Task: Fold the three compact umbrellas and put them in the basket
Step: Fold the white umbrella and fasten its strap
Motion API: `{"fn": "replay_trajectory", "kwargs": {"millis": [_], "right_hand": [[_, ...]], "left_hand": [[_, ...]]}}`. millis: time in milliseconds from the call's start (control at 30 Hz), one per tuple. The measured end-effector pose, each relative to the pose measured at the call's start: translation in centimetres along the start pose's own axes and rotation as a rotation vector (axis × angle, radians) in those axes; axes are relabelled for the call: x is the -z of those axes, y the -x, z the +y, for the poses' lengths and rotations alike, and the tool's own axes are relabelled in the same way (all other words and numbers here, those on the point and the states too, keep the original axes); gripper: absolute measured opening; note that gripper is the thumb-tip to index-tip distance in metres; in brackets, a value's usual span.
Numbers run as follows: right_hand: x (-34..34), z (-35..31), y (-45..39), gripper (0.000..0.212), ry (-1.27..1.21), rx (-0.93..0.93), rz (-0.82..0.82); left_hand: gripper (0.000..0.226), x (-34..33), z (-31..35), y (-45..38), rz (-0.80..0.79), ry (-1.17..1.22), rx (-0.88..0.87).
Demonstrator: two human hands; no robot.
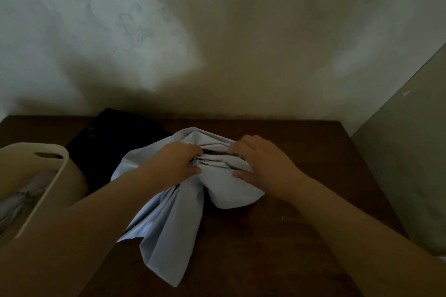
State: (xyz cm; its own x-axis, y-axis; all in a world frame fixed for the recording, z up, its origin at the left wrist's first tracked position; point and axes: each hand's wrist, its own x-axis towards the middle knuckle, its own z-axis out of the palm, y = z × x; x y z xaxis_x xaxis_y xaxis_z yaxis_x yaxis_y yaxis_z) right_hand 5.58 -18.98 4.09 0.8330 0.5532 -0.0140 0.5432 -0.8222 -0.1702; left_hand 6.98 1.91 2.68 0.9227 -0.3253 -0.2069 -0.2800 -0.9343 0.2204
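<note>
Dim light, dark wooden tabletop set against a pale wall with a faint floral pattern.

Pale blue umbrella lies on the tabletop near its middle, canopy loose and crumpled, pleats bunched at the centre. One long flap of fabric trails toward the near edge; a rounded lobe bulges on its right side.

Left hand: grip closed round the gathered pleats at the umbrella's centre, fingers curled into the folds, thumb underneath on the near side. Right hand: on the umbrella just right of the left hand, fingertips hooked into the pleats, thumb pressed against the lobe of fabric; grip closed on the cloth. The two hands are close but apart, a short run of bunched pleats showing between them.

Black umbrella lies left of and behind the pale blue one, partly under its canopy; small light lettering on it, too small to read.

Cream basket stands left of the pale blue umbrella, at the tabletop's left edge, with a slot handle in its rim. Inside it, a grey-lilac folded umbrella, partly hidden by the basket wall.

Grey-green panel stands upright to the right of the tabletop.
</note>
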Motion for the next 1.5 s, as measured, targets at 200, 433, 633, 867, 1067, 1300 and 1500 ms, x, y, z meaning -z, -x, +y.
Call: {"fn": "replay_trajectory", "kwargs": {"millis": [200,433,633,867,1067,1300,1500], "right_hand": [[-1.7,-2.3,-2.0,0.035,-0.048,0.070,0.049],[-2.4,-1.8,-2.4,0.031,0.045,0.043,-0.023],[-1.7,-1.8,-1.7,0.029,-0.121,-0.021,0.021],[-2.1,-1.7,-1.1,0.023,-0.046,-0.174,-0.322],[-3.2,-5.3,0.2,0.046,-0.403,-0.298,-0.415],[-6.3,-8.3,-0.1,0.068,-0.883,-0.336,-0.350],[-6.9,-7.9,-0.7,0.071,-0.898,-0.314,-0.296]], "left_hand": [[0.038,-0.4,0.7,-0.5,-0.012,-0.032,-0.011],[0.032,-0.3,0.2,-0.1,0.038,0.020,-0.012],[0.031,-0.1,0.0,-0.1,-0.005,-0.020,-0.059],[0.030,-0.1,-0.5,0.2,-0.021,0.004,-0.091],[0.039,-0.2,-0.3,0.3,-0.009,0.006,-0.038],[0.028,-0.5,-0.4,0.0,0.002,0.052,0.020],[0.020,-0.3,-1.5,0.0,-0.033,0.352,0.133]]}}
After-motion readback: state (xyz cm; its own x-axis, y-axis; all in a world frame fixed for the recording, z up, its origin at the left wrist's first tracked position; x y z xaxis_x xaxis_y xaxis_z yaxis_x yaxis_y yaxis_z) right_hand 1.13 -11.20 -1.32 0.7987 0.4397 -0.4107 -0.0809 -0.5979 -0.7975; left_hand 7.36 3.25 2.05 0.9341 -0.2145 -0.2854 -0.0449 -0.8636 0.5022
